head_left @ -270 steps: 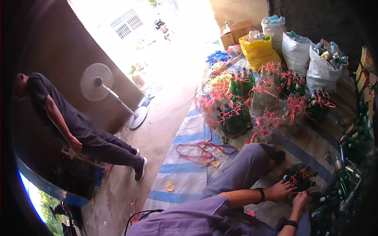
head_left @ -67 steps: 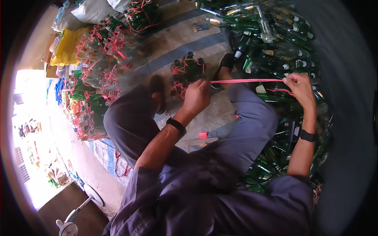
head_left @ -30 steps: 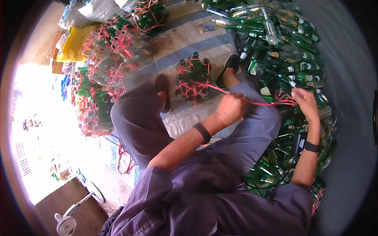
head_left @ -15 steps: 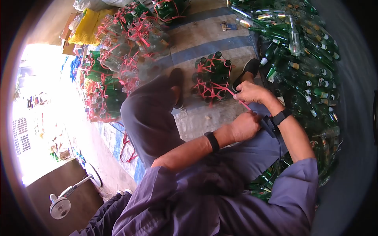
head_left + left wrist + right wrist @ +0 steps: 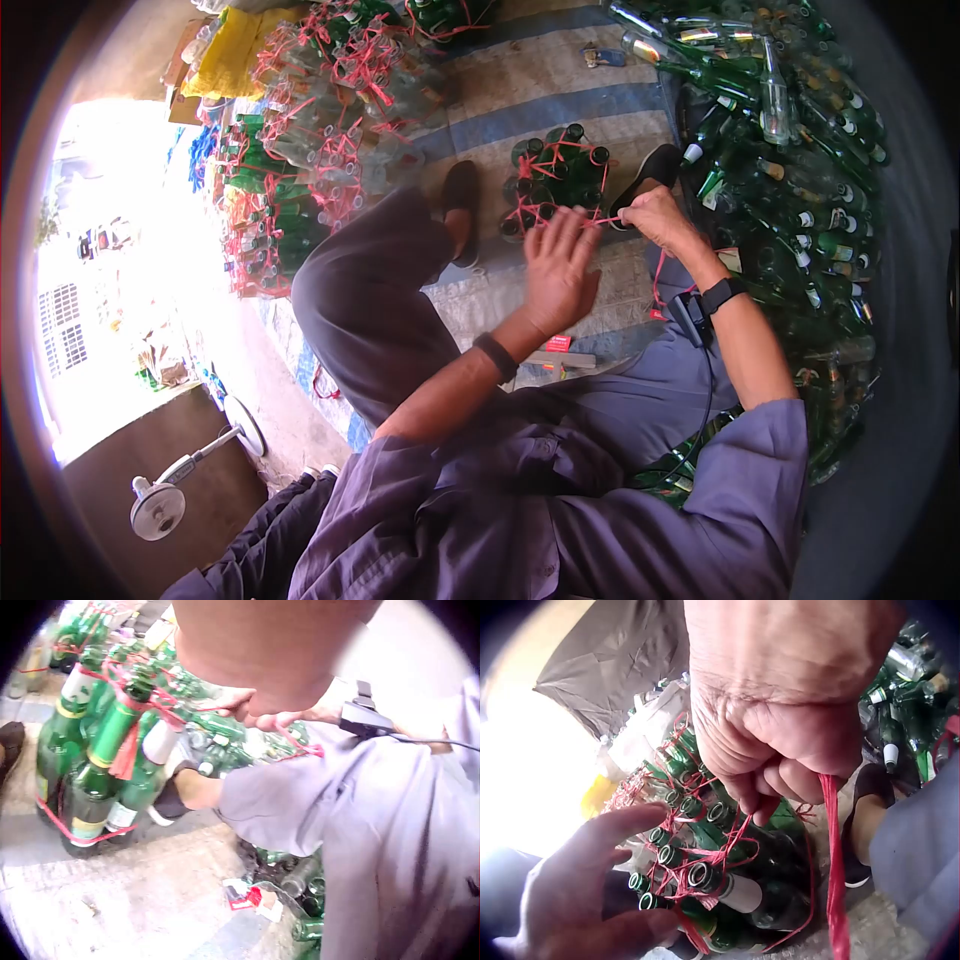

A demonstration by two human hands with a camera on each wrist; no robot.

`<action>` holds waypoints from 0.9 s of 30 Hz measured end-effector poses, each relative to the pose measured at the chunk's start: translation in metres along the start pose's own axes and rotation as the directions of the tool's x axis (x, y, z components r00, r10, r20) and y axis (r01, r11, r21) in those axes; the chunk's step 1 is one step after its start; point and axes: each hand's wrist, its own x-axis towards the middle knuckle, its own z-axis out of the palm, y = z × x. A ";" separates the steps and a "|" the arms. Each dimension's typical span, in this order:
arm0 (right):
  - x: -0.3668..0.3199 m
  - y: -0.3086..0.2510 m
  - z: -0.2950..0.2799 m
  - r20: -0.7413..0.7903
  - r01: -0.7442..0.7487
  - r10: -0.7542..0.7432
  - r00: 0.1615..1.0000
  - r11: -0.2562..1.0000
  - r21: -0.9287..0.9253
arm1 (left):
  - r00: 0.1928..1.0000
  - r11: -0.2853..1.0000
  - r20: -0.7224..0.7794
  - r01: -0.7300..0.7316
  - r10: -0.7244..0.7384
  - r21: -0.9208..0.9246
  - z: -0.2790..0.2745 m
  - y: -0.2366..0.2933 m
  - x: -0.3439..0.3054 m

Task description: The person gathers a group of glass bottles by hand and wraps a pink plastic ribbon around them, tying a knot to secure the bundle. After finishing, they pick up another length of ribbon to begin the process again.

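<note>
Green bottles stand upright in a bundle, bound with red twine around their necks and bodies; the bundle also shows in the left wrist view. My left hand is raised at its near side, fingers spread and holding nothing. In the right wrist view that left hand is beside the bottle necks. My right hand pinches twine close to the bundle's right side. From its curled fingers a red strand hangs down, while thinner twine runs to the necks. The left palm fills the top of the left wrist view.
Loose bottles lie piled along the right. More tied bundles and a yellow sack are at upper left. My shoes flank the bundle on the striped sheet. A fan is at lower left, near another person's legs.
My left hand has let go of the twine near my lap, moved up and left towards the bundle, and opened. My right hand still pinches twine beside the bundle. The head view has shifted slightly.
</note>
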 end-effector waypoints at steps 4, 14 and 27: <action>0.002 -0.001 0.000 -0.009 0.068 -0.068 0.998 0.998 -0.004 | 0.970 0.956 -0.068 0.242 -0.234 0.167 0.013 -0.043 -0.009; -0.009 -0.003 0.002 0.078 0.151 -0.136 0.988 0.959 -0.241 | 0.769 0.764 -0.053 0.619 -0.636 -0.184 0.028 -0.061 -0.020; -0.019 -0.014 0.006 0.105 0.217 -0.196 0.975 0.938 -0.268 | 0.874 0.879 -0.103 0.470 -0.476 -0.073 0.027 -0.072 -0.024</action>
